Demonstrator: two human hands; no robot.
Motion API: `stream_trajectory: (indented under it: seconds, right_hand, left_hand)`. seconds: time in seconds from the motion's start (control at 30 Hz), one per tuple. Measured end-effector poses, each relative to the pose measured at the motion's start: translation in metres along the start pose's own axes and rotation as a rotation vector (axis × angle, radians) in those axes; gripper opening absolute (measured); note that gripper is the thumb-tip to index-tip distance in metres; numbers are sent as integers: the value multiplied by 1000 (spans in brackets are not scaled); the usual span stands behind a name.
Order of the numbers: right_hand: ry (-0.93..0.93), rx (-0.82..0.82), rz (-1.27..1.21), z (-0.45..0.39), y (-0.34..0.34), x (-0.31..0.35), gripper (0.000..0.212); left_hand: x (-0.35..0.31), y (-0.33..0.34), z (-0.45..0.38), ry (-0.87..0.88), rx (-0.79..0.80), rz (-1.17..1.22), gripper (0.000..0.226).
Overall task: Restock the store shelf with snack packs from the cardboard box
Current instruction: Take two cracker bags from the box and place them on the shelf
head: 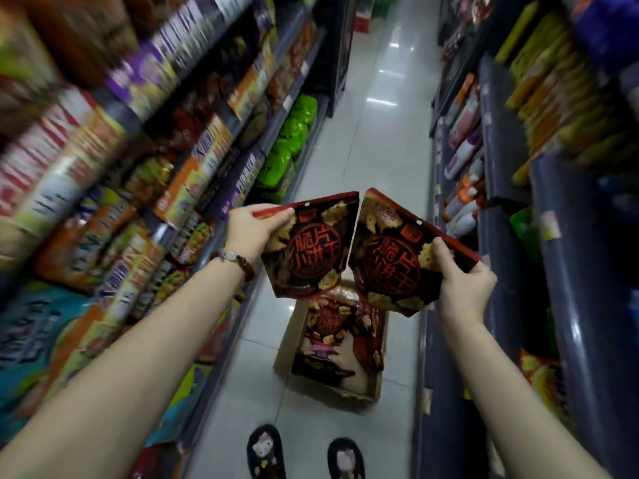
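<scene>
Head camera, looking down a narrow store aisle. A person stands with both arms stretched forward, holding one snack pack in each hand above a cardboard box (332, 344) on the tiled floor.

The left hand (254, 233) pinches the top corner of a dark red snack pack (309, 245), thumb on the front, fingers curled behind. The right hand (465, 281) clamps the upper right edge of a second, matching pack (401, 257) the same way. The two packs hang side by side, their inner edges nearly touching, both tilted.

The likely step is carrying these packs to a shelf slot. To do it well, the person should probably keep each grip on the stiff sealed edge, turn toward the target row, and stand the packs upright with printed faces outward, one at a time.

The box sits open just ahead of the person's slippers (304, 452). It holds several more of the same dark red packs, lying loosely; the exact number cannot be told.

Stocked shelves (145, 188) run along the left, blurred; darker shelving (505, 160) with bottles and packets lines the right.
</scene>
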State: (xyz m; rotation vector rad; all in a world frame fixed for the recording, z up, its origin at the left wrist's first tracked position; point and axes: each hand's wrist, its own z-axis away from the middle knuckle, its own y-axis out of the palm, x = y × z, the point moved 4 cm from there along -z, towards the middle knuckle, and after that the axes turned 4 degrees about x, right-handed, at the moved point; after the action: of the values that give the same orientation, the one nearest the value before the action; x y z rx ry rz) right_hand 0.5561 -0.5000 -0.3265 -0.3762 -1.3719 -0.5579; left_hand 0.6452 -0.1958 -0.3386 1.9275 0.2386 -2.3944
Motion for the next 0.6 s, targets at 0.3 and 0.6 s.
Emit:
stream_trajectory:
  seconds: [0.3, 0.6]
  right_hand:
    - [-155, 419, 24, 13, 57, 156, 9]
    - [-245, 844, 35, 72, 134, 250, 9]
  left_hand:
    - [-159, -52, 65, 171, -236, 9, 11]
    - [-260, -118, 173, 250, -400, -18, 18]
